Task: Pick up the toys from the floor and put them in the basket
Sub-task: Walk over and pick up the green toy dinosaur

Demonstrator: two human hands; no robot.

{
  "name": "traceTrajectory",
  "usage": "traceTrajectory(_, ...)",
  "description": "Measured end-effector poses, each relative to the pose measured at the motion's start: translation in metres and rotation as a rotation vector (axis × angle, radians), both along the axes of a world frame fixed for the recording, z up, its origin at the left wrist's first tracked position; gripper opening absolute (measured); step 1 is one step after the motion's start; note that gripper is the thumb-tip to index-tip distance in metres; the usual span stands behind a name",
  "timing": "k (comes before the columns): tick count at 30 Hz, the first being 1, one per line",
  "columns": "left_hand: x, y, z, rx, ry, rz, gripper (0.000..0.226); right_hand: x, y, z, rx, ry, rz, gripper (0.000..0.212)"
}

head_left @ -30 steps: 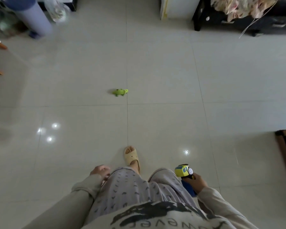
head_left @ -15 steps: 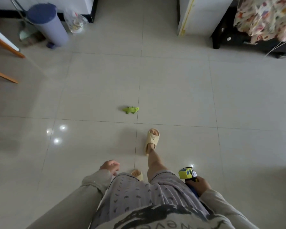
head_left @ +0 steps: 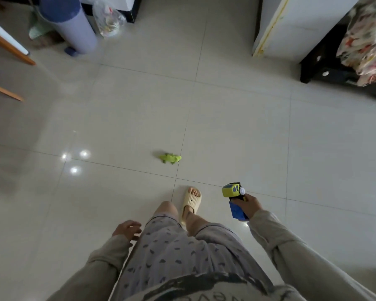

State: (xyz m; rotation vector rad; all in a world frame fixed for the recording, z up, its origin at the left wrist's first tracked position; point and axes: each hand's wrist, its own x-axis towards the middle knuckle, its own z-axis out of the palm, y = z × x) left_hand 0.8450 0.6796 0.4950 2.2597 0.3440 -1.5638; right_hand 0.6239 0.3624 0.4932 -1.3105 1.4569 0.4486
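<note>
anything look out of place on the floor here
Yes: a green toy lies alone on the open tiles, just ahead of the slippered foot, not yet picked up. The right hand holds a toy train; the left hand is empty.

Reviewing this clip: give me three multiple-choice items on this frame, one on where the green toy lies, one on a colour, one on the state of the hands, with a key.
1. Where does the green toy lie?
A. On the floor tiles ahead of the slippered foot
B. In the left hand
C. On the black cabinet

2. What colours is the toy train in the right hand?
A. Red and white
B. Yellow and blue
C. All black

3. How is the left hand?
A. Gripping a toy
B. Empty, fingers loosely curled
C. Flat on the floor

Key: 1 A, the green toy lies on bare floor beyond the slipper. 2 B, the toy train shows both in the right hand. 3 B, the left hand holds nothing.
</note>
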Motion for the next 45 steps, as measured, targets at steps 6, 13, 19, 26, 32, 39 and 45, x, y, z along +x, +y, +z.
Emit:
traceTrajectory(6, 0.03, -0.07, 0.007, 0.005, -0.004, -0.157, 0.014, 0.014, -0.024, -0.012, -0.006, 0.066, 0.089, 0.028)
traceTrajectory(13, 0.071, -0.157, -0.016, -0.012, -0.032, -0.272, 0.028, 0.026, -0.035, -0.043, 0.064, 0.157, 0.068, 0.034)
traceTrajectory(19, 0.11, -0.201, -0.065, 0.025, -0.02, -0.462, 0.031, 0.063, -0.04, -0.09, 0.138, 0.165, -0.096, 0.025)
traceTrajectory(26, 0.154, -0.248, -0.207, -0.011, -0.105, -0.562, 0.043, 0.108, -0.059, -0.206, 0.222, 0.121, -0.426, 0.014)
traceTrajectory(32, 0.166, -0.268, -0.378, 0.026, -0.075, -0.608, 0.04, 0.139, -0.059, -0.327, 0.218, 0.073, -0.445, 0.016)
traceTrajectory(39, 0.165, -0.273, -0.544, -0.001, -0.397, -0.808, 0.055, 0.122, -0.03, -0.451, 0.274, 0.104, -0.528, 0.021)
traceTrajectory(45, 0.166, -0.273, -0.624, 0.039, -0.576, -0.926, 0.046, 0.102, -0.018, -0.502, 0.306, 0.084, -0.644, 0.011)
